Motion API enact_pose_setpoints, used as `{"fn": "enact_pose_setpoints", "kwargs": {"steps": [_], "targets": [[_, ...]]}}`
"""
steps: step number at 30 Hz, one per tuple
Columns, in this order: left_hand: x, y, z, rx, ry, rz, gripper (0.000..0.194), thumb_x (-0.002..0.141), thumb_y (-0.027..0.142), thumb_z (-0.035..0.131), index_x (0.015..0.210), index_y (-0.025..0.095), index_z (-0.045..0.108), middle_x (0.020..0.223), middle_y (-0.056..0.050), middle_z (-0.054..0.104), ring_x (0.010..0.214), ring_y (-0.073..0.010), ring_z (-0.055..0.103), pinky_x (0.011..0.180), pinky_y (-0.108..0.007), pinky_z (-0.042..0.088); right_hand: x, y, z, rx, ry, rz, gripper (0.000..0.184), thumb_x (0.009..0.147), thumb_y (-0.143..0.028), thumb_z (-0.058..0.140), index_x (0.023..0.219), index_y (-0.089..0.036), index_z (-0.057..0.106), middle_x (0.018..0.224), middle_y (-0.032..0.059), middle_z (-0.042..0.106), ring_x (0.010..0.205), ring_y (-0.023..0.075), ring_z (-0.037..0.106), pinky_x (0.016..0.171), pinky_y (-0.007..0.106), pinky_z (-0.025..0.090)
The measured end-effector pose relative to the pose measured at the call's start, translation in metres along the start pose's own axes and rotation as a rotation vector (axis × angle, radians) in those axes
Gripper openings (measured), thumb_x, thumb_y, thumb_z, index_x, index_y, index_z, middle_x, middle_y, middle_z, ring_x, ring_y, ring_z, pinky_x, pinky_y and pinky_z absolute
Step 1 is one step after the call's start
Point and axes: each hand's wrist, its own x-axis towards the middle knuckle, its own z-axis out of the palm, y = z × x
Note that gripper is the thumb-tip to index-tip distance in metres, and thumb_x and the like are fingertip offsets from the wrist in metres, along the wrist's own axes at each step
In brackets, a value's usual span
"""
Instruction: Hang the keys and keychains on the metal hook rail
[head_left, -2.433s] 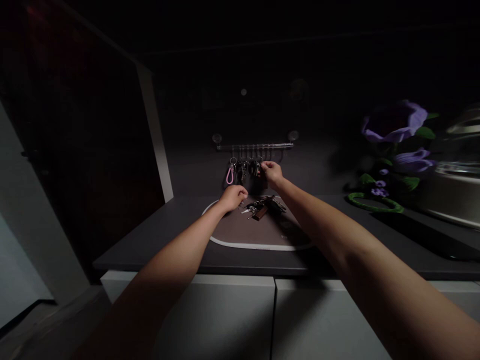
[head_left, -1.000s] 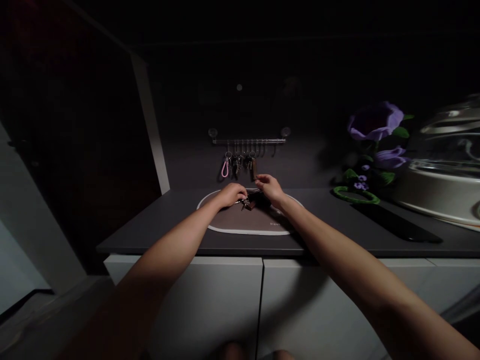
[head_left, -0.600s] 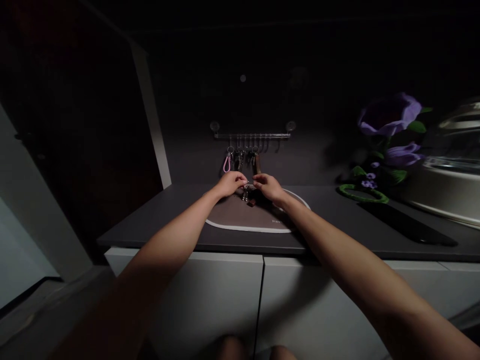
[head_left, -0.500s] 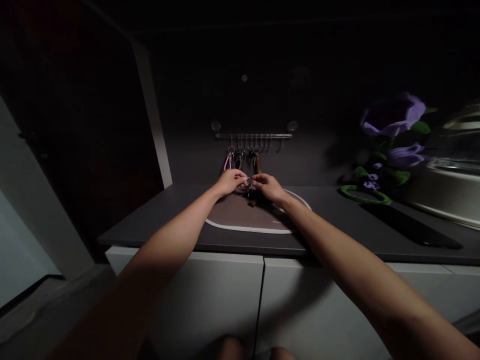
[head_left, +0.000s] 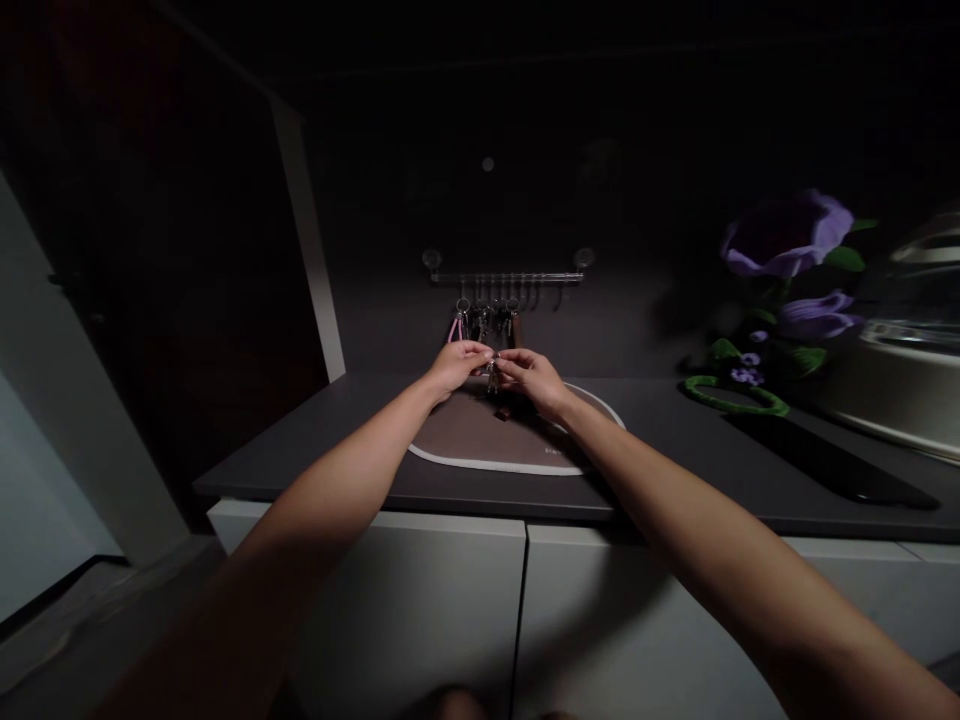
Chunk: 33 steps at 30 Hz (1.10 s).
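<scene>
Above the brown mat (head_left: 465, 440), my left hand (head_left: 457, 366) and my right hand (head_left: 531, 378) meet fingertip to fingertip. Both pinch a small bunch of keys (head_left: 492, 378) on a metal ring, which dangles between them; the fingers partly cover the ring. A small reddish-brown piece (head_left: 503, 414) lies on the mat just below the keys. Behind my hands, several other key rings (head_left: 484, 312) hang from hooks on a clear rail (head_left: 525, 278), one with a pink strap (head_left: 454, 328) and one with a brown tag (head_left: 517, 330).
Purple fabric flowers (head_left: 795, 240) with a green ring-shaped base (head_left: 735, 395) stand at the right. A long black flat object (head_left: 832, 460) lies near them, beside a large pale appliance (head_left: 900, 380). White cabinet doors (head_left: 420, 600) are below the dark counter (head_left: 300, 430).
My fingertips have come closer together around the ring, and the keys now hang more plainly beneath them. The view has tilted slightly, shifting the scene a little downward.
</scene>
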Motion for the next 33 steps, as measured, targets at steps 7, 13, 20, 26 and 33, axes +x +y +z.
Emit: {"fn": "enact_pose_setpoints", "kwargs": {"steps": [7, 13, 20, 26, 33], "targets": [[-0.005, 0.004, 0.006, 0.089, 0.038, 0.041, 0.018, 0.067, 0.026, 0.064, 0.077, 0.011, 0.064, 0.062, 0.001, 0.057, 0.054, -0.0062, 0.044, 0.056, -0.021, 0.034, 0.004, 0.008, -0.001, 0.017, 0.041, -0.014, 0.017, 0.062, -0.021, 0.069, 0.073, -0.015, 0.058, 0.057, -0.0037, 0.057, 0.049, 0.0061, 0.049, 0.051, 0.020, 0.042], [-0.007, 0.007, 0.007, 0.110, 0.067, 0.028, 0.018, 0.068, 0.026, 0.064, 0.079, 0.012, 0.065, 0.065, 0.000, 0.060, 0.056, -0.0071, 0.046, 0.058, -0.022, 0.035, 0.008, 0.011, -0.006, -0.044, 0.043, -0.066, 0.021, 0.059, -0.028, 0.070, 0.072, -0.014, 0.061, 0.059, -0.0031, 0.057, 0.050, 0.0051, 0.046, 0.051, 0.019, 0.037], [-0.006, 0.005, 0.008, 0.086, 0.056, 0.024, 0.019, 0.068, 0.027, 0.064, 0.081, 0.012, 0.066, 0.074, -0.003, 0.064, 0.061, -0.0083, 0.050, 0.059, -0.022, 0.039, 0.010, 0.010, -0.009, -0.040, 0.060, -0.089, 0.026, 0.055, -0.033, 0.071, 0.071, -0.015, 0.060, 0.061, -0.0032, 0.057, 0.054, 0.0056, 0.045, 0.053, 0.020, 0.036], [-0.002, 0.001, 0.008, 0.033, 0.109, -0.045, 0.018, 0.070, 0.024, 0.063, 0.083, 0.012, 0.064, 0.073, -0.003, 0.063, 0.062, -0.0083, 0.054, 0.056, -0.020, 0.041, 0.012, 0.009, -0.016, 0.009, 0.111, -0.136, 0.029, 0.055, -0.035, 0.071, 0.070, -0.015, 0.056, 0.054, -0.0050, 0.053, 0.048, 0.0047, 0.043, 0.049, 0.018, 0.034], [-0.002, 0.000, 0.010, 0.048, 0.127, -0.107, 0.010, 0.069, 0.018, 0.063, 0.076, 0.011, 0.062, 0.064, -0.001, 0.060, 0.054, -0.0068, 0.051, 0.051, -0.019, 0.038, 0.022, 0.005, -0.022, 0.113, 0.225, -0.098, 0.024, 0.063, -0.029, 0.069, 0.073, -0.016, 0.051, 0.058, -0.0026, 0.058, 0.050, 0.0074, 0.052, 0.052, 0.021, 0.043]]}}
